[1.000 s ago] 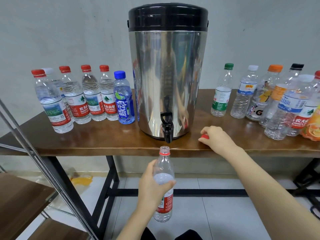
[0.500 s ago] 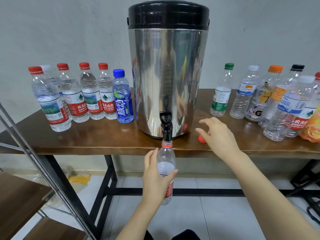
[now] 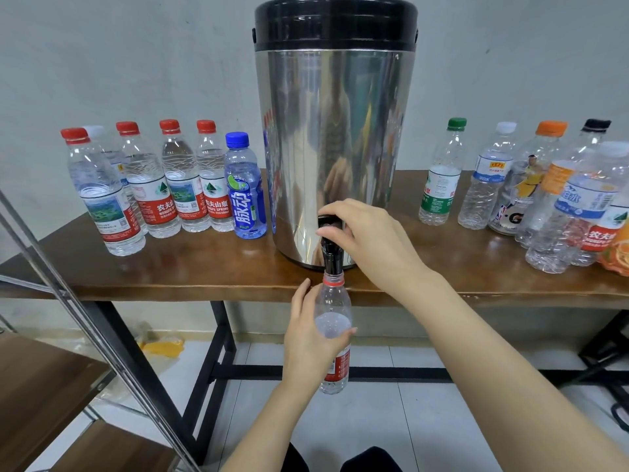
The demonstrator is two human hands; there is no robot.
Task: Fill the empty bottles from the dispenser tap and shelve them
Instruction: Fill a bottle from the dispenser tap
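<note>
Uncapped bottle [image 3: 335,301] upright in front of the table [image 3: 170,270] edge, mouth right at the tip of the tap [image 3: 329,253]. Left hand [image 3: 315,338] curled round the bottle's body. Right hand [image 3: 369,240] pinches the tap lever. Tap sits low on the steel dispenser [image 3: 335,131]. Capped bottles [image 3: 170,182] in a row to its left; mixed-cap bottles [image 3: 510,185] to its right. Wooden shelf [image 3: 41,386] lower left.

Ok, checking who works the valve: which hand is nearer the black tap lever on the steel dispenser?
Right. The right hand curls over the black tap lever; the left hand is lower, below the wooden table edge, holding the clear red-labelled bottle under the spout.
</note>
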